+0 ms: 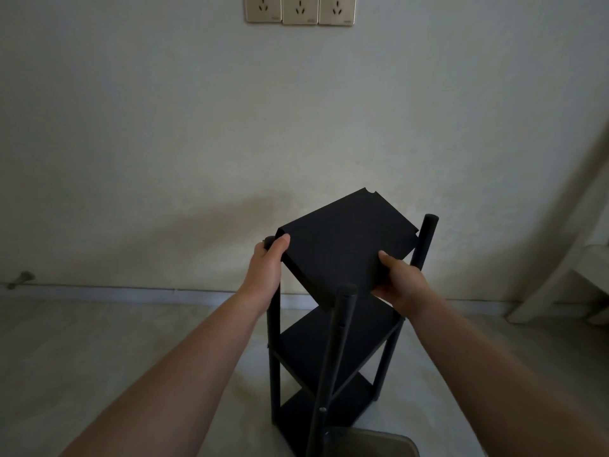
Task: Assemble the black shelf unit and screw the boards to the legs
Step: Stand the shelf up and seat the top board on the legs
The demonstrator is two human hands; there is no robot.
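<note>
- Far left, where the wall met the floor (99, 351), a small grey object (20, 279) lay against the skirting; it was too dim to make out what it was.
- High on the wall (164, 127), three brass-coloured sockets (300, 8) sat in a row, edges touching.
- The left hand (267, 265) gripped the left edge of the loose black board (342, 245), thumb on top and fingers curled underneath out of sight, right beside the top of the far-left leg (273, 324).
- The board was held tilted above the shelf unit (333, 351), its far corner raised towards the wall and its near corner dipping just behind the top of the near leg (336, 341). A small notch showed at the far corner.
- Below it, the unit stood upright on the floor in the middle of the scene, with two boards already sitting between the legs, one midway (339, 338) and one low down (329, 407).
- The right hand (400, 282) held the board's near-right edge, thumb pressed flat on top, the other fingers wrapped under it.
- The far-right leg (425, 239) rose clear above the board's right side.
- At the bottom edge, a dull olive rounded thing (372, 443) sat just near the unit's base.
- Far right, pale fabric (560, 245) hung down to the floor.
</note>
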